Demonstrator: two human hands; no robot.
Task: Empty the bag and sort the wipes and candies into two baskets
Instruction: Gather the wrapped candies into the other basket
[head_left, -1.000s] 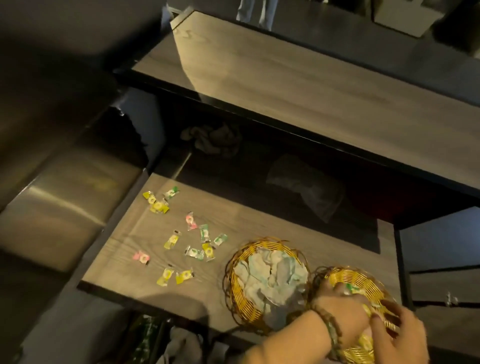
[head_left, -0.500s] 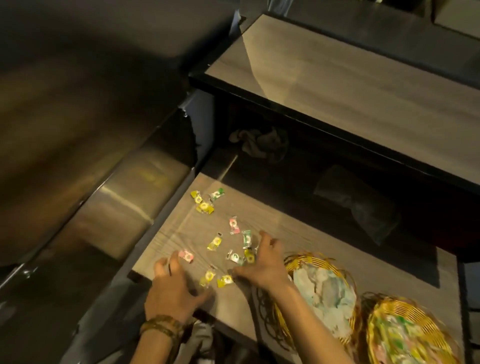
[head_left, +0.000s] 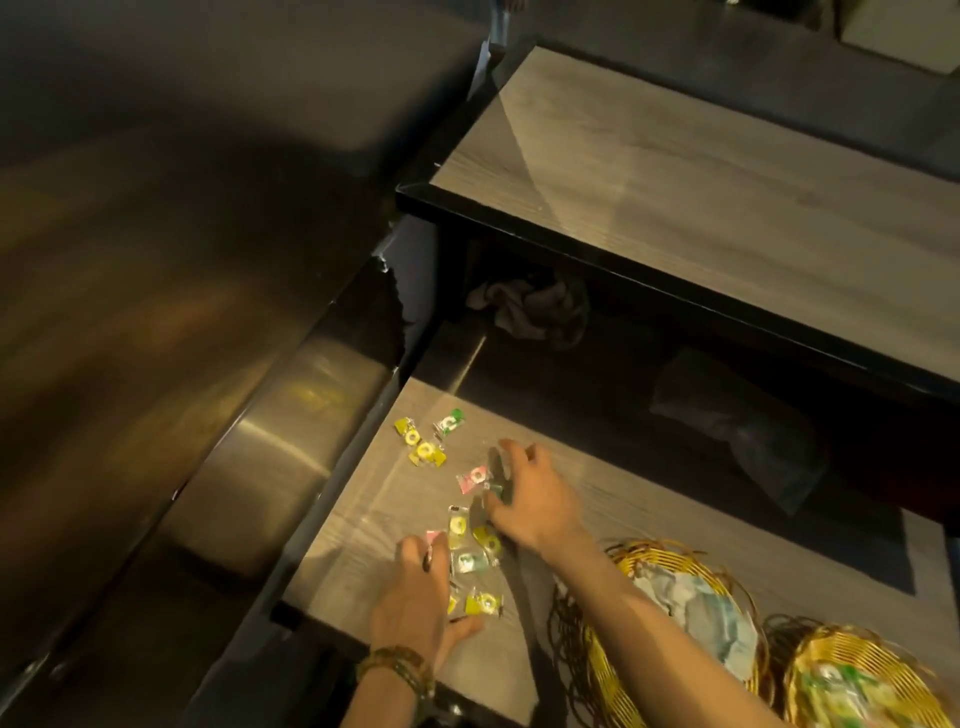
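Several wrapped candies, yellow (head_left: 422, 448), green (head_left: 450, 421) and pink (head_left: 474, 478), lie scattered on the lower wooden shelf (head_left: 363, 525). My right hand (head_left: 535, 499) is curled over the middle of the scatter, with its fingers closed around a green candy (head_left: 496, 488). My left hand (head_left: 415, 603), with a beaded bracelet on the wrist, lies flat near the front edge; its fingertips touch a pink candy (head_left: 434, 538) and its thumb is spread away. A gold wire basket (head_left: 644, 552) holds wipes (head_left: 696, 608). A second gold basket (head_left: 826, 642) at the right holds candies.
A crumpled translucent bag (head_left: 737, 431) lies in the dark recess behind the shelf, and a bunched cloth (head_left: 530, 306) lies further left. An upper wooden counter (head_left: 701, 197) overhangs the recess. A steel surface (head_left: 270, 457) borders the shelf on the left.
Both hands left the candy basket and came over to the scattered candies. Since half a second ago my right hand has reached further back and curled shut, and my left has slid right onto the pink candy.
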